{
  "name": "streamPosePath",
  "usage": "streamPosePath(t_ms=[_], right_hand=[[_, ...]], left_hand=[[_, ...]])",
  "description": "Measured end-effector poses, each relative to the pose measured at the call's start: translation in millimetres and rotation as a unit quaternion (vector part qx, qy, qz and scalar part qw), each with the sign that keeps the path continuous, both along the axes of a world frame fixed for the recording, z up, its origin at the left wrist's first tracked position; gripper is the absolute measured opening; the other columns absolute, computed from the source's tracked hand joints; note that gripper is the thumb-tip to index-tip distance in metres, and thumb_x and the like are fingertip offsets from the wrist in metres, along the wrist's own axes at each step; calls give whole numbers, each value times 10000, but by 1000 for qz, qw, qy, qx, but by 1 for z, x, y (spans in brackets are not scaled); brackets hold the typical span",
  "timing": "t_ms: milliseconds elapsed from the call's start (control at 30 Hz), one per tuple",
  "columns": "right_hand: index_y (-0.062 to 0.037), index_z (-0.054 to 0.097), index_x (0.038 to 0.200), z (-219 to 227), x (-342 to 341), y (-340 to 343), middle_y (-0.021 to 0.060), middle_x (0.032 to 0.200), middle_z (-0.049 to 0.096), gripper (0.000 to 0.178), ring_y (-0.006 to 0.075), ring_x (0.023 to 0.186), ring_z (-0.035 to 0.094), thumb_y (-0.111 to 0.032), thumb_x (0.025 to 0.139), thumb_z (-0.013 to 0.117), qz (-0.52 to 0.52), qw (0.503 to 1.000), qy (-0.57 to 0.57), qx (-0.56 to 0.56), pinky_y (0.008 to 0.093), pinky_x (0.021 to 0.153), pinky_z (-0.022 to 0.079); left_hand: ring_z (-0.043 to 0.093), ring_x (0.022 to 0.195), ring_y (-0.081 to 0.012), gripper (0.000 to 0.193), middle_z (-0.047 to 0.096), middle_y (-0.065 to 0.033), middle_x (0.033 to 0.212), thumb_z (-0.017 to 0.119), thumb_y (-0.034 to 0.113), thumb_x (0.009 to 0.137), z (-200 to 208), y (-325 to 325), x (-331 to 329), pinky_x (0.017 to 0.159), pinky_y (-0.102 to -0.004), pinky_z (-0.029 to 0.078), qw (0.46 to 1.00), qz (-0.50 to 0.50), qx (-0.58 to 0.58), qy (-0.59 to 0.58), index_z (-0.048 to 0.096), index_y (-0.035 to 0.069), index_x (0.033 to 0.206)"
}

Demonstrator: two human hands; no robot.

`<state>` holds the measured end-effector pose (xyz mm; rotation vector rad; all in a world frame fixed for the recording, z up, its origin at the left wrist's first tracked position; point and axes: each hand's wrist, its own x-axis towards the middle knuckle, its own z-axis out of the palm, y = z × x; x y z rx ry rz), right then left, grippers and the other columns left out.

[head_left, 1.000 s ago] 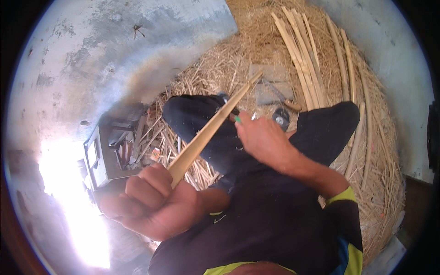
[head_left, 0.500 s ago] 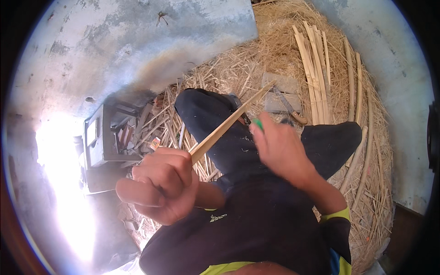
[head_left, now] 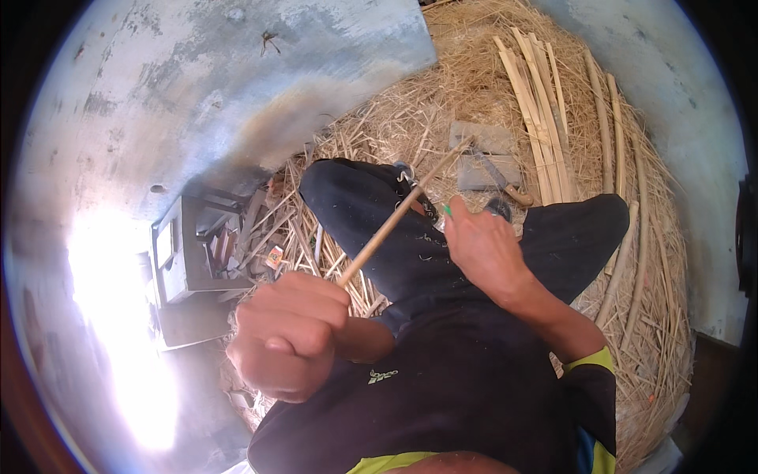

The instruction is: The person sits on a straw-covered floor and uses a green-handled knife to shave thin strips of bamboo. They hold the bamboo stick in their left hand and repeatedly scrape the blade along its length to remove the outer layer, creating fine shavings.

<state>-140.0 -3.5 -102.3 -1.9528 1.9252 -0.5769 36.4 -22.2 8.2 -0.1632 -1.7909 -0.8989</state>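
The left hand (head_left: 288,336) clenches a wooden strip (head_left: 380,238) pointing to one o'clock, seemingly only part-worked, while the right hand (head_left: 488,246) at three grips a green-handled tool (head_left: 447,211) (other strips (head_left: 537,110), finish unclear, lie at two).

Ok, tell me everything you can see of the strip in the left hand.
The strip is long, slim, nearly straight and tan-brown, apparently bamboo or wood. It slants up and to the right above the person's lap, its lower end gripped in the left hand. Its far end overlaps the upper grey block in view; contact there can't be told. The right hand is beside it, apparently apart.
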Motion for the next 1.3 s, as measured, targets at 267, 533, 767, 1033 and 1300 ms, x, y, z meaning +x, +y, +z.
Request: streamPosePath(t_ms=[267,533,767,1033,1300], right_hand=[[-26,497,895,73,9,39,167,610,588,124,347,517,593,-124,906,572,147,965,-213,-41,442,479,463],[-22,507,942,-3,-2,10,196,579,586,219,393,558,611,-239,958,484,26,999,-34,23,448,481,488],[-18,464,884,58,12,30,169,567,561,179,370,520,585,-157,922,569,120,965,-227,-44,452,462,451],[-36,469,862,30,23,25,127,604,569,184,324,512,590,-143,872,619,111,970,-164,-142,413,441,457],[-51,489,854,14,28,21,118,590,564,179,303,518,599,-169,869,623,68,963,-120,-231,394,439,468]], left_hand=[[277,373,-102,353,322,11,501,245,30,1015,4,-7,-3,336,-270,200,996,-83,25,-19,406,35,701],[267,377,-100,358,318,9,503,249,37,1014,1,-5,2,336,-271,201,996,-88,11,-32,407,40,692],[242,366,-98,373,291,14,486,260,21,1006,6,-2,-18,329,-268,181,997,-69,39,-12,367,51,649],[219,293,-39,328,253,44,408,286,42,927,1,8,-9,267,-209,157,999,32,23,-4,249,123,611],[223,326,-97,228,289,-5,433,355,-149,749,-6,5,-7,317,-264,155,996,-27,46,72,336,52,645]])
